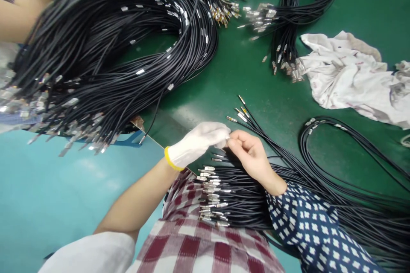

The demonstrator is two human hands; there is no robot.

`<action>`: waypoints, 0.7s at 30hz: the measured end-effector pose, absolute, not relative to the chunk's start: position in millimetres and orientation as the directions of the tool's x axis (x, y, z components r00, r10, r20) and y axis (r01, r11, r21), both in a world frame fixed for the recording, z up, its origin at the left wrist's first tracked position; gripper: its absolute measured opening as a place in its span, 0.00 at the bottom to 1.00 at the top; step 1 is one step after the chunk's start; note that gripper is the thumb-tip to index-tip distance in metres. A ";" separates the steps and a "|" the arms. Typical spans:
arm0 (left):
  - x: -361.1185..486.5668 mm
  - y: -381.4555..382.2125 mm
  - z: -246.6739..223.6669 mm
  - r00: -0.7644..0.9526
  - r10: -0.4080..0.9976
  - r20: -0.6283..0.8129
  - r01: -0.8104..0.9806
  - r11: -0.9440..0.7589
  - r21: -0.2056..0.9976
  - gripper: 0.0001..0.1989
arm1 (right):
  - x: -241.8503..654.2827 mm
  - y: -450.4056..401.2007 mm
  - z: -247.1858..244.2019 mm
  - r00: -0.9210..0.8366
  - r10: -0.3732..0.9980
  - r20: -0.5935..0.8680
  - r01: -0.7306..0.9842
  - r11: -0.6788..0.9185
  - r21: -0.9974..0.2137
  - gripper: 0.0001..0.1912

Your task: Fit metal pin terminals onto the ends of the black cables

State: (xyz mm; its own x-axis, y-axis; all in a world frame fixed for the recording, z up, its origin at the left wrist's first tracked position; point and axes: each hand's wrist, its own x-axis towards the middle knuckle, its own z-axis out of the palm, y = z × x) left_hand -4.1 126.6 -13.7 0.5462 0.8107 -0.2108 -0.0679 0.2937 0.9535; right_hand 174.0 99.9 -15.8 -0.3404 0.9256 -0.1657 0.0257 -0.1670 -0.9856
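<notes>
My left hand [205, 138] wears a white knit glove with a yellow cuff. Its fingers are closed, tips together with those of my bare right hand [250, 151], which pinches thumb against forefinger. A tiny pale bit shows where the fingertips meet, but what they hold is too small and covered to name. Just below the hands lies a row of black cables [243, 196], their metal connector ends [214, 192] pointing left at the table edge. A few more cable ends [240, 113] fan out above my right hand.
A large coil of black cables [192, 51] lies at the upper left, its ends overhanging the edge near another person's arm [25, 8]. A smaller cable bundle [307, 8] and a crumpled white cloth [349, 72] rest on the green table [224, 72]. Looped cables [307, 153] lie right.
</notes>
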 end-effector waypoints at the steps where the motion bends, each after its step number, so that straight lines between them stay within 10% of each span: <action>1: -4.7 126.9 -13.6 0.550 0.808 -0.210 -0.077 0.300 0.951 0.18 | 175.4 100.4 -16.6 -0.362 0.919 -0.158 0.016 -0.163 -0.986 0.21; 21: -11.0 136.8 -14.2 0.658 0.730 -0.185 -0.007 0.252 0.968 0.20 | 175.0 96.3 -24.0 -0.334 0.937 -0.101 0.070 -0.083 -0.994 0.17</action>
State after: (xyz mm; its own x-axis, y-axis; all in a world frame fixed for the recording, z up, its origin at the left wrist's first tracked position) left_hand -11.0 136.8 -14.2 0.6578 0.7301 -0.1852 -0.0072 0.2520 0.9677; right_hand 175.0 96.3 -24.0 -0.3341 0.9371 -0.1014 0.0701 -0.0825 -0.9941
